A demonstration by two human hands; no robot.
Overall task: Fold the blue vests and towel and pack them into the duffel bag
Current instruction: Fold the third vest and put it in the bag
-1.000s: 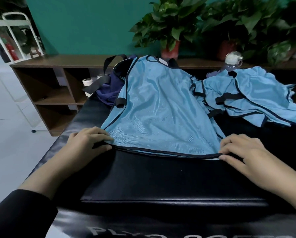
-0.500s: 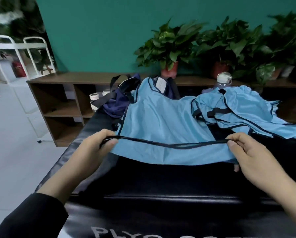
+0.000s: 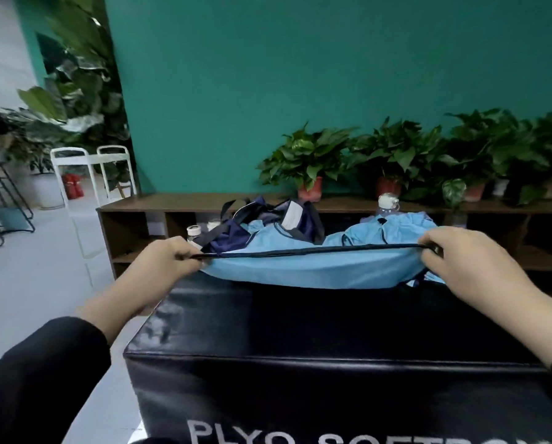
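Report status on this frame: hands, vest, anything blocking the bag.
Left hand and right hand each pinch the vest hem, lifted off the black box. Duffel bag behind, partly covered by vest. Second vest heaped beside it.

A single head-worn wide-angle camera is looking forward and slightly down across the black padded box [image 3: 300, 322], sitting close above its near edge. It is facing the teal wall [image 3: 300, 91] and wooden shelf [image 3: 159, 203] beyond, with both forearms reaching in from the bottom corners
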